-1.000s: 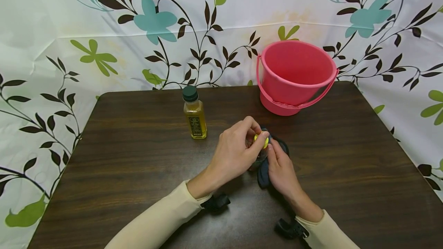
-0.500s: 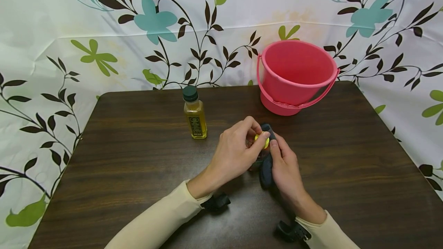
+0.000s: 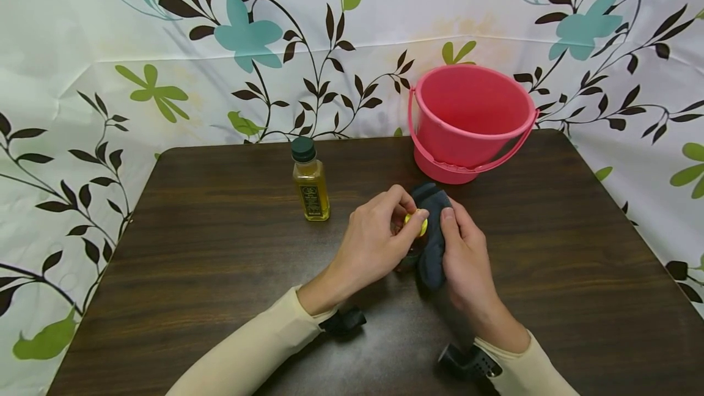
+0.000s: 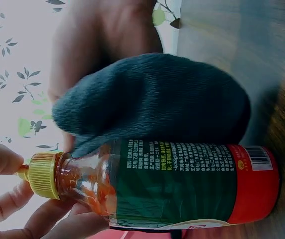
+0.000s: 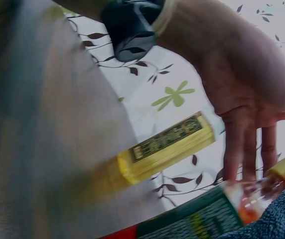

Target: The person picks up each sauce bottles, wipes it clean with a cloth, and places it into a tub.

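Note:
A clear bottle of reddish sauce (image 4: pixel 177 184) with a green and red label stands upright on the table. My left hand (image 3: pixel 370 238) pinches its yellow cap (image 4: pixel 44 175) from above. Against the bottle's right side lies a dark blue-grey cloth (image 3: pixel 434 240), folded or bunched. My right hand (image 3: pixel 469 256) grips that cloth, thumb on top and fingers behind it. In the head view the left hand hides much of the bottle; the right wrist view shows its label and neck beside the cloth (image 5: pixel 277 219).
A small bottle of yellow oil (image 3: pixel 311 191) with a dark green cap stands left of the hands. Behind them, at the table's far edge, sits a pink bucket (image 3: pixel 456 109) with its handle down. A leaf-patterned curtain (image 3: pixel 192 96) hangs behind the dark wooden table (image 3: pixel 209 249).
My right hand has moved a little to the right with the cloth, and more of the cloth shows beside the bottle. The left hand has stayed on the cap.

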Tool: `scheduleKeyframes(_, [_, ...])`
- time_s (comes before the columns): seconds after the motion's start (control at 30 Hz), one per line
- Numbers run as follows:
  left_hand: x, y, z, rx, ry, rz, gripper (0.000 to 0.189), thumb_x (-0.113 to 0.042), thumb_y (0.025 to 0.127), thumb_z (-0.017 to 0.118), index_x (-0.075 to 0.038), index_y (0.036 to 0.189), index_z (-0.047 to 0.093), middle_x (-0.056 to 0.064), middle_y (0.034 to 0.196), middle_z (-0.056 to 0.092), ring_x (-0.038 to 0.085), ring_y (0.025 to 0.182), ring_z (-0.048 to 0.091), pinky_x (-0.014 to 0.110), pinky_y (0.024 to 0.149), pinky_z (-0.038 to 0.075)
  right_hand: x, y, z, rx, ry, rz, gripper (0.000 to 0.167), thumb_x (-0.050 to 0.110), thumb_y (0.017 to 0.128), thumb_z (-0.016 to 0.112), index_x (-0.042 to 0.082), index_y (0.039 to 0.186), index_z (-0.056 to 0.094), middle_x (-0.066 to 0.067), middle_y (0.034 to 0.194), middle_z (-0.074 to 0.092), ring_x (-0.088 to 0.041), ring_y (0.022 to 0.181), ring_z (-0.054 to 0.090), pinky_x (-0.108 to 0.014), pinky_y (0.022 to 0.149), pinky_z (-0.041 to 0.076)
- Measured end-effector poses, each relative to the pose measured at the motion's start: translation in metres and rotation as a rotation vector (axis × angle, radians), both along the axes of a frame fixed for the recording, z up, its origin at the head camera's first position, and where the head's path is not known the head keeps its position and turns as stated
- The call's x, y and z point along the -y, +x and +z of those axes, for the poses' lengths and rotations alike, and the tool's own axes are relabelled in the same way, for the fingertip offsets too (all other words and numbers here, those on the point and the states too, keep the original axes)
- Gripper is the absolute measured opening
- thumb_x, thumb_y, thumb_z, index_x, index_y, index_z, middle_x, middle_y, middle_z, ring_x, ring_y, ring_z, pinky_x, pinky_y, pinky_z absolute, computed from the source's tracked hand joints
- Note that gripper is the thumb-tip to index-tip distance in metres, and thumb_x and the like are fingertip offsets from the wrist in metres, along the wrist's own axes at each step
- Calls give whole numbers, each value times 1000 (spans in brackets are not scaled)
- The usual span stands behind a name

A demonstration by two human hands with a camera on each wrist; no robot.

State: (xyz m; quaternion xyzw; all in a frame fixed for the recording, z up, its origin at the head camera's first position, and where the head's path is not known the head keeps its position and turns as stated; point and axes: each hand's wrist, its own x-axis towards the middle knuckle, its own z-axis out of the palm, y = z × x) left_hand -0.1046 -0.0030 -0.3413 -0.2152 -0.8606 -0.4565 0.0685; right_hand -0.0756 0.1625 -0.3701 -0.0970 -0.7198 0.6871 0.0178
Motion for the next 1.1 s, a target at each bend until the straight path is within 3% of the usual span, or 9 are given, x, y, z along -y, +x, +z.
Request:
scheduleKeyframes(0.4, [-1, 0, -2, -27, -1, -2, 17, -33, 101, 71, -17, 101, 64, -2, 87, 65, 18, 77, 66, 25, 68, 49, -2, 2, 29, -144, -151, -18, 38, 34, 114, 45, 17, 146, 57, -7, 123, 60, -18, 97, 64, -25, 73, 60])
scheduleKeyframes(0.67, [0, -1, -3, -27, -3, -7, 17, -33, 101, 71, -17, 100, 64, -2, 87, 65, 20, 78, 67, 25, 68, 48, -1, 3, 42, -210, -214, -37, 40, 34, 113, 47, 14, 146, 56, -9, 130, 60, -20, 107, 66, -28, 79, 63])
scheduleKeyframes(1.1, [0, -2, -4, -44, -5, -11, 17, -32, 101, 71, -17, 99, 64, -2, 86, 65, 19, 77, 67, 25, 67, 48, -4, 5, 44, -214, -211, -57, 43, 36, 113, 46, 11, 148, 54, -9, 132, 57, -25, 114, 60, -26, 79, 62])
